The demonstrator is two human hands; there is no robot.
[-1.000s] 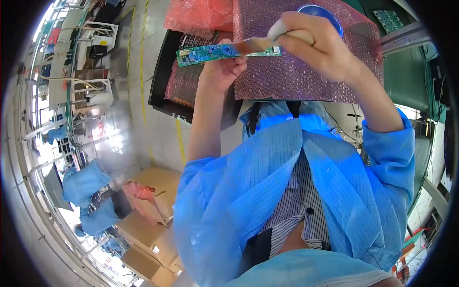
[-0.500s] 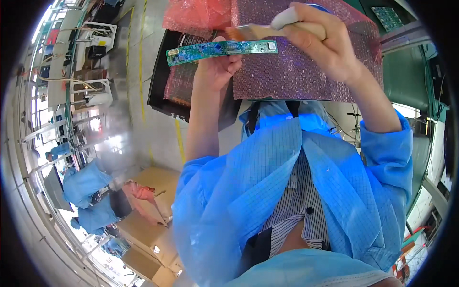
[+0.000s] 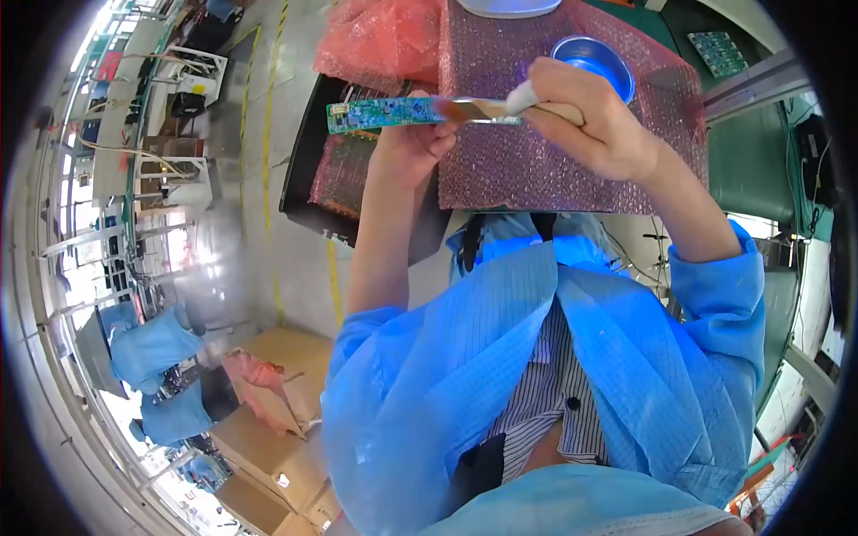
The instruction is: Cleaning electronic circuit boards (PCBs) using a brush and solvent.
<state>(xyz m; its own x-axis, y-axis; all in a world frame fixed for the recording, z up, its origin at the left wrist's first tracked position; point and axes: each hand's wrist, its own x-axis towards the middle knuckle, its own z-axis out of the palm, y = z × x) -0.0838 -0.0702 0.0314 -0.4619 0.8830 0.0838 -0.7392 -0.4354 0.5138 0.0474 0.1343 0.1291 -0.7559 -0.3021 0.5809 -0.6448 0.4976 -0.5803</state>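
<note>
A long narrow green circuit board (image 3: pixel 375 113) is held up by my left hand (image 3: pixel 413 147), whose fingers close on it from below and behind. My right hand (image 3: pixel 597 121) grips the wooden handle of a flat brush (image 3: pixel 487 109). The brush's reddish-brown bristles lie across the right half of the board and look blurred. A pale cover sits on one fingertip of my right hand. Behind that hand stands a round blue-lit metal bowl (image 3: pixel 594 64). Pink bubble wrap (image 3: pixel 500 174) covers the work surface beneath.
Crumpled pink plastic (image 3: pixel 380 45) lies at the back, left of the bubble wrap. A black tray (image 3: pixel 304 179) with wrapped boards is below it. Another circuit board (image 3: pixel 718 54) rests at the far right. Cardboard boxes (image 3: pixel 286 357) stand on the floor at left; people in blue work farther off.
My right hand has brought the brush down from above the board onto its right half. The view has shifted, so more of the metal bowl shows.
</note>
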